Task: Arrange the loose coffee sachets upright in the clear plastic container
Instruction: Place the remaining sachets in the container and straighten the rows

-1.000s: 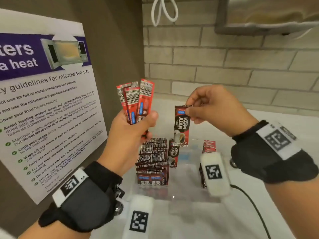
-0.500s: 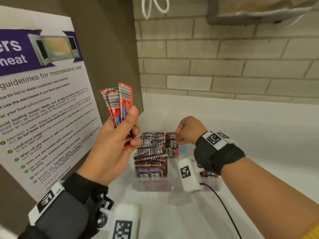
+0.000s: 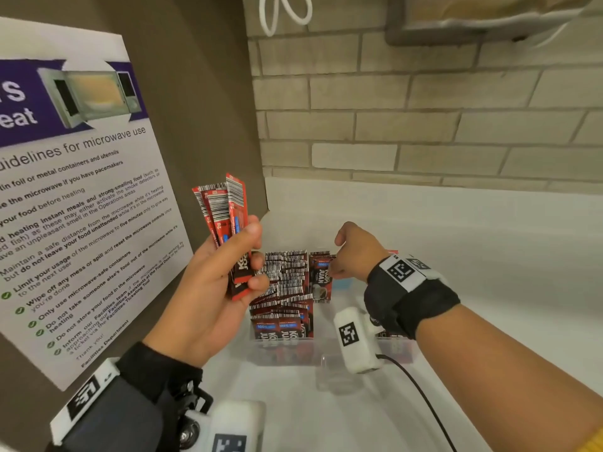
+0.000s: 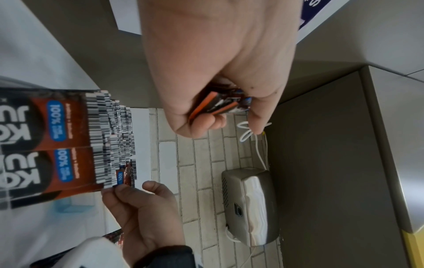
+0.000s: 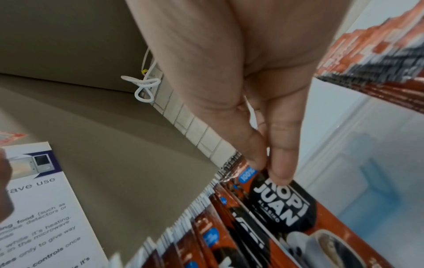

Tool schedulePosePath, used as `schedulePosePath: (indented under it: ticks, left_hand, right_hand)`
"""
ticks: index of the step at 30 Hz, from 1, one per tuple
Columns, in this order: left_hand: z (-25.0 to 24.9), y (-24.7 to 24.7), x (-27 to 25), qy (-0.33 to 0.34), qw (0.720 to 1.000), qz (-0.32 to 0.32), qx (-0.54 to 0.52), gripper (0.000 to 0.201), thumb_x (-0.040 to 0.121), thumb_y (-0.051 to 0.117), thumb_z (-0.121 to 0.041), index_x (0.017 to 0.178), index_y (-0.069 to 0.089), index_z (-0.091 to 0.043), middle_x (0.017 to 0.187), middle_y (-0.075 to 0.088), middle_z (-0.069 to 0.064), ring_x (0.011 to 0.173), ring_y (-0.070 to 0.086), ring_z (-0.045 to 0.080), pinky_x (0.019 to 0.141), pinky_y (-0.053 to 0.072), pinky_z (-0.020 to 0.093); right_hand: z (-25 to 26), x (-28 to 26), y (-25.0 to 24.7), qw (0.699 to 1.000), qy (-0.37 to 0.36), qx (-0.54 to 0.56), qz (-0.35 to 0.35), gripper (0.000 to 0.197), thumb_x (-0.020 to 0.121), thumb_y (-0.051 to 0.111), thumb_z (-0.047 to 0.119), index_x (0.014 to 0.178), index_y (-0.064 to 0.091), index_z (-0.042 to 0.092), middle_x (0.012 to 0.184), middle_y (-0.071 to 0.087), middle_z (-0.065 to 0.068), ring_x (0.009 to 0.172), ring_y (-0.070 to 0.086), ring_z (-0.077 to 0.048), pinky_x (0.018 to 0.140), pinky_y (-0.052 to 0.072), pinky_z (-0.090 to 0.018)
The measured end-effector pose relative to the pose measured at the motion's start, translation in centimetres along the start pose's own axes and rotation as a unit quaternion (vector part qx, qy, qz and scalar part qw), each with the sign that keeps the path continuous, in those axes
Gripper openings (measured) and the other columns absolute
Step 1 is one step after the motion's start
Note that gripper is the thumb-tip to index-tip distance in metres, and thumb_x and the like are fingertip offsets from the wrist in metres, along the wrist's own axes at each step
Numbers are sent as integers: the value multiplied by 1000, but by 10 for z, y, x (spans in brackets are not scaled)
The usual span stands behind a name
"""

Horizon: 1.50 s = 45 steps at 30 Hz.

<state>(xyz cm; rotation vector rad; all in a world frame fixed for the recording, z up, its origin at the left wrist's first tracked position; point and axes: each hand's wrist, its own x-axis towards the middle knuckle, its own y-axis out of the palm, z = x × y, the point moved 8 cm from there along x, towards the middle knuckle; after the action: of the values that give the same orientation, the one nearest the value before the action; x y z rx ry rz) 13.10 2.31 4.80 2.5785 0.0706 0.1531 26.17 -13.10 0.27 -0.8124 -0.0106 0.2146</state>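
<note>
Red-black coffee sachets (image 3: 287, 288) upright in clear container (image 3: 293, 352)

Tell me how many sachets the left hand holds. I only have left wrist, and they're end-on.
Observer: Head view shows three coffee sachets fanned in the left hand, barcode ends up.
Operator: Is the right hand actually gripping the one at the row?
Observer: Yes. Right wrist view shows the right hand pinching the top of a Kopi Juan sachet between thumb and forefinger.
Operator: Is that sliver by the right wrist more sachets?
Observer: Yes. Right wrist view shows a second packed row on the right side of the clear plastic container.
</note>
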Motion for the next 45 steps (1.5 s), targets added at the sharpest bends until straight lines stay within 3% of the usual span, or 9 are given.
schedulePosePath:
  ticks: [7,13,17,21,25,29,34,38,45]
  left_hand:
    - [2,0,-3,-8,999,-15,-44,34,73,57,-13,106,62,-9,76,54,2,61,50,11,46,42,21]
    - [2,-4,-3,1,998,-48,28,38,75,61,-17,112,63,-10,89,70,6,82,72,20,60,59,36]
    - [-2,-4,-1,23,995,-66,68,33,75,64,-18,107,65,-13,93,72,7,84,72,21,61,59,35]
    - [0,8,1,26,994,-43,97,26,77,63,-20,103,67,-17,90,73,4,75,70,17,58,56,27]
    - [9,19,2,21,993,-21,116,22,77,61,-22,97,67,-15,79,72,2,67,68,14,55,54,25]
    - [12,14,5,16,994,-36,105,29,72,65,-24,98,68,-14,81,70,0,79,69,15,63,58,32]
    - [15,17,5,0,994,-16,108,33,76,64,-22,106,67,-9,94,72,14,83,70,24,64,58,30]
    - [14,11,5,-5,996,-26,84,23,80,62,-7,103,68,-9,99,72,15,82,70,23,62,58,30]
    - [13,9,5,-29,979,9,201,22,80,66,0,101,66,-6,79,69,6,55,59,11,48,48,19]
  right_hand:
    - [3,-1,-5,999,-23,-46,-3,46,70,70,-6,100,37,7,91,52,-11,81,52,-25,52,39,-22]
    - [12,-3,-16,996,-65,-44,-47,36,77,63,-5,98,37,8,92,55,-14,80,57,-26,61,46,-28]
    - [36,-38,-35,974,-131,153,-100,18,85,65,19,91,48,17,80,49,0,64,49,-14,55,37,-23]
    - [64,-87,-7,919,-152,360,51,18,79,71,19,89,57,16,75,55,0,57,55,-10,52,41,-19]
    - [72,-104,-6,888,-196,415,29,21,80,69,2,74,51,11,65,56,-3,47,58,-7,44,41,-13]
    - [68,-102,-24,903,-213,367,-64,29,72,68,7,59,44,18,59,46,-6,49,53,-17,44,41,-20]
    - [79,-106,-10,954,-248,167,-9,18,76,73,14,85,58,19,75,52,3,58,48,-4,57,46,-17]
    - [74,-100,-9,912,-194,355,71,24,84,60,-3,90,47,16,74,58,-6,60,64,-27,51,44,-21]
    - [59,-89,-57,909,-203,359,-66,46,83,65,6,112,50,38,93,56,-2,63,56,-12,51,44,-24]
